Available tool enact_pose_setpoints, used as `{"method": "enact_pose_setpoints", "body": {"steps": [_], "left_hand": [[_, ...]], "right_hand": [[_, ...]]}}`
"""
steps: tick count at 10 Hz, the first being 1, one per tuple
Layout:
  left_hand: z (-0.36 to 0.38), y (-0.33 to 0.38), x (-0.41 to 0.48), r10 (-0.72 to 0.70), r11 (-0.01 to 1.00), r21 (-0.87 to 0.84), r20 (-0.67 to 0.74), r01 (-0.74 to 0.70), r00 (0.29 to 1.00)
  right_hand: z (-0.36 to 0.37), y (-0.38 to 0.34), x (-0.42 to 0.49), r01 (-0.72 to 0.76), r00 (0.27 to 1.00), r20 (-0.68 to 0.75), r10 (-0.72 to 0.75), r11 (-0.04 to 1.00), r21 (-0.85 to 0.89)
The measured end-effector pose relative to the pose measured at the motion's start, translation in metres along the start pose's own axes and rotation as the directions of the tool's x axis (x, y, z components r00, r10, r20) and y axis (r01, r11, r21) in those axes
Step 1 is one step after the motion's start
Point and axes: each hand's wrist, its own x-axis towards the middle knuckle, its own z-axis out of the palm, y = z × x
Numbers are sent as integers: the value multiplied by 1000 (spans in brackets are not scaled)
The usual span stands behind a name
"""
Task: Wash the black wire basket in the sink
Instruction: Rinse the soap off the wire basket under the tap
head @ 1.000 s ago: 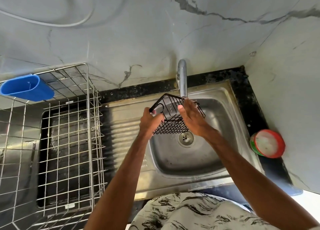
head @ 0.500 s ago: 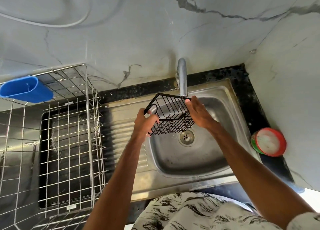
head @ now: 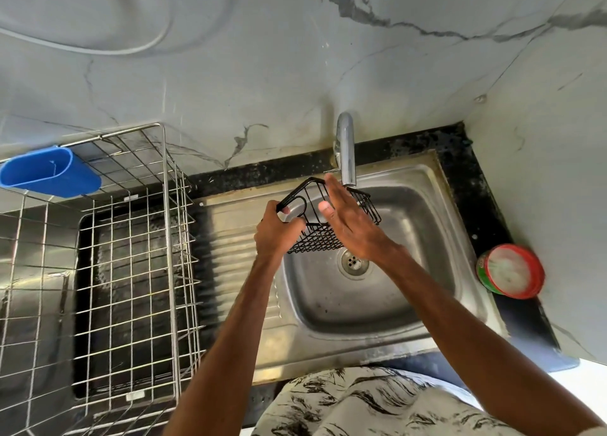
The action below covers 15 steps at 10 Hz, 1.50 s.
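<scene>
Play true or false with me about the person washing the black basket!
1. The left hand grips the rim of the black wire basket. True.
2. The right hand is a fist. False: its fingers are straight, against the basket.
3. The basket sits on the sink floor. False: it is held up above the drain.
4. A blue cup hangs on the silver rack. True.
5. The red-rimmed tub is in the sink. False: the red-rimmed tub stands on the counter beside it.
</scene>
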Motion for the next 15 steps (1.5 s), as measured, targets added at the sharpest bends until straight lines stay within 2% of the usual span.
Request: {"method": "enact_pose_setpoints", "body": {"steps": [1,2,3,4,5,6,7,8,9,10,11,12,13,14,15], "left_hand": [[2,0,-1,43,998,56,-24,-42,999],[3,-3,-6,91,990,109,-42,-86,995],[1,-9,-8,80,992,98,-64,-73,995],[-5,-17,-8,17,1000,-3,-76,-17,997],[-9,-20,-1,-56,996,-64,-23,54,998],[-7,-12,7,-98,993,-59,43,101,994],[-4,5,16,-96,995,-32,82,99,992],[-2,23,28,-109,994,0,139,110,984],[1,31,40,-112,992,-29,196,120,974],[3,39,40,-118,990,-44,252,133,960],[5,40,38,-138,989,-5,266,145,954],[6,36,39,-153,988,12,276,156,949],[5,32,40,-144,990,23,251,142,957],[1,29,43,-149,989,46,237,142,960],[-8,29,43,-146,989,28,253,143,957]], "right_hand": [[-3,28,1,-254,967,36,251,962,103],[-5,50,5,-401,916,80,393,895,195],[-10,47,6,-440,898,137,419,869,226],[-8,58,17,-452,891,77,447,861,232],[4,85,36,-393,919,77,386,905,163],[-12,13,24,-306,952,26,305,943,134],[-9,-13,16,-117,993,14,117,993,19],[-1,-17,9,38,999,-21,-39,997,-61],[3,-17,1,88,991,-83,-103,983,-164],[10,-6,-8,86,985,-122,-123,959,-270],[11,3,-14,80,978,-165,-125,963,-256],[9,6,-13,60,971,-218,-102,980,-191],[10,6,-13,-38,955,-298,-1,991,-127],[15,4,-11,-47,975,-222,29,996,-77],[15,17,-4,55,966,-246,-83,991,-119]]}}
